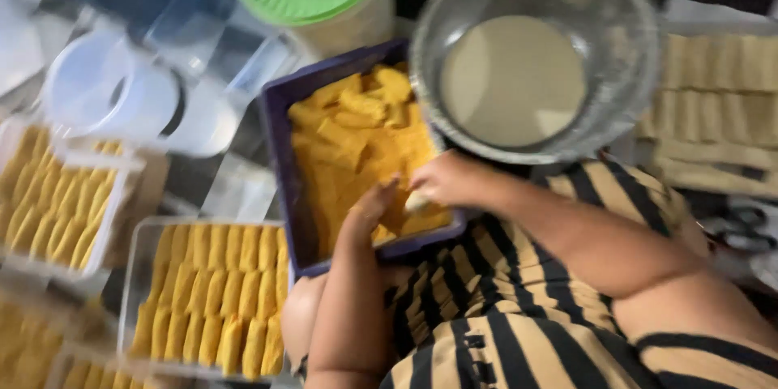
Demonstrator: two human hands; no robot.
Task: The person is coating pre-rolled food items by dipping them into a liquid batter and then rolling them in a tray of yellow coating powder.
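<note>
Your right hand (pixel 450 181) pinches pale roll (pixel 419 202) over crumb tray's (pixel 279 154) right edge. Your left hand (pixel 371 207), fingers loosely curled, holding nothing, just beside it.

Motion blur softens my whole view. Between my left hand (pixel 374 204) and right hand (pixel 444 181), a pale piece (pixel 417 202) is mostly covered by fingertips. Beyond the fingers, the metal bowl (pixel 624 49) hides the purple tray's (pixel 279 126) far corner.

Purple tray (pixel 279 154), yellow crumbs (pixel 356 146)
</note>
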